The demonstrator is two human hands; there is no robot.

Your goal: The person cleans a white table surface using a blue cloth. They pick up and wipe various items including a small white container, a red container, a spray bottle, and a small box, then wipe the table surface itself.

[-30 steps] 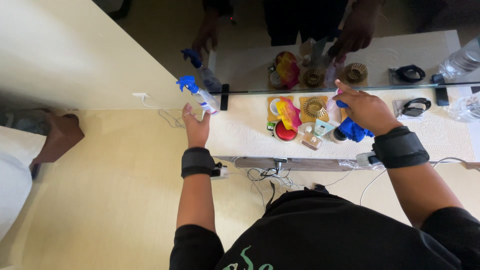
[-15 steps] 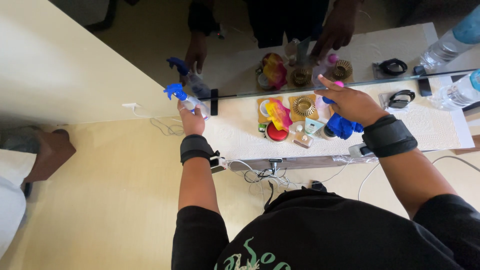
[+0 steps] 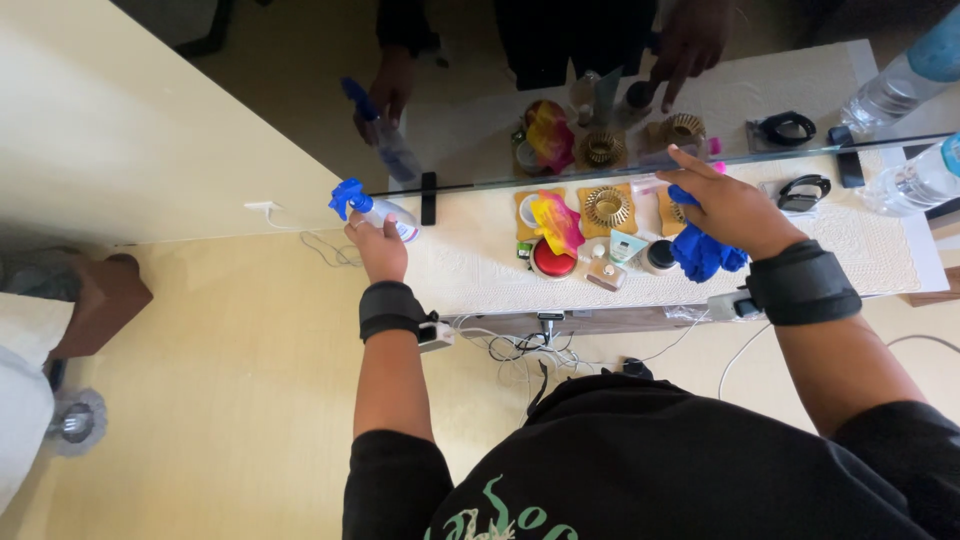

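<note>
Spray bottle (image 3: 378, 211) is gripped in the left hand (image 3: 380, 245), nozzle pointing left, while blue cloth (image 3: 703, 252) is bunched under the right hand (image 3: 728, 207) at the mirror (image 3: 480, 120).

A single head-worn camera looks steeply down, close over the dresser top (image 3: 470, 265) against its mirror (image 3: 480, 110).

White dresser top (image 3: 470, 270), gold coasters (image 3: 606, 207), red tin (image 3: 552, 260), small jars (image 3: 660, 256), water bottle (image 3: 915, 182)

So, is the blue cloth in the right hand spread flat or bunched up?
Bunched up. The blue cloth hangs as a crumpled wad under the right hand, with folds showing and no flat part on the white table.
</note>
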